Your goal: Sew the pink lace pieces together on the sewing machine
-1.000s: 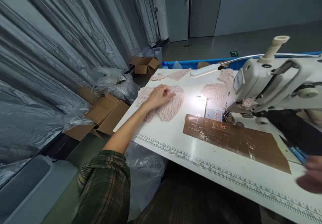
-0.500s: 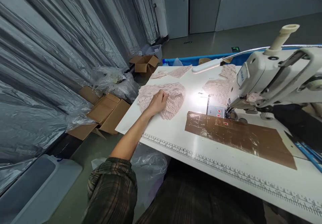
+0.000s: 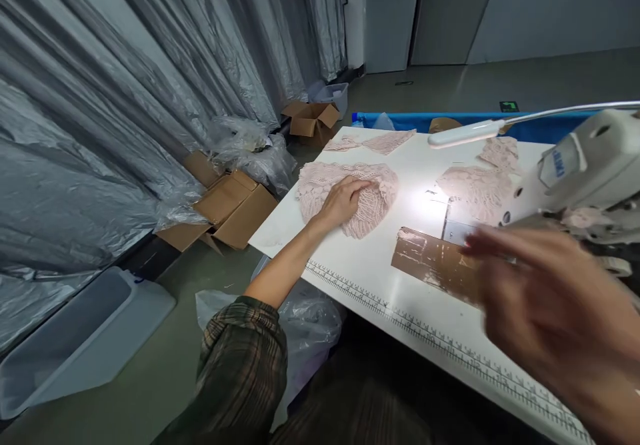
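My left hand [image 3: 343, 201] rests on a stack of pale pink lace pieces [image 3: 373, 195] near the left end of the white sewing table [image 3: 370, 278]; its fingers are curled onto the top piece, pinching the lace. My right hand [image 3: 560, 305] is close to the camera at the right, blurred by motion, fingers stretched out and apart, holding nothing. It hovers above the brown patch [image 3: 425, 261] on the table, in front of the white sewing machine [image 3: 590, 165].
More lace pieces lie at the table's far edge [image 3: 380, 141] and by the machine [image 3: 475, 185]. A white lamp [image 3: 463, 135] lights the needle area. Cardboard boxes [image 3: 227, 208], plastic sheeting [image 3: 150, 85] and a grey bin [image 3: 75, 338] stand to the left on the floor.
My right hand has swung into view from the lower right, over the table. My left hand stays on the lace stack, fingers curling in. The camera turned a little to the left.
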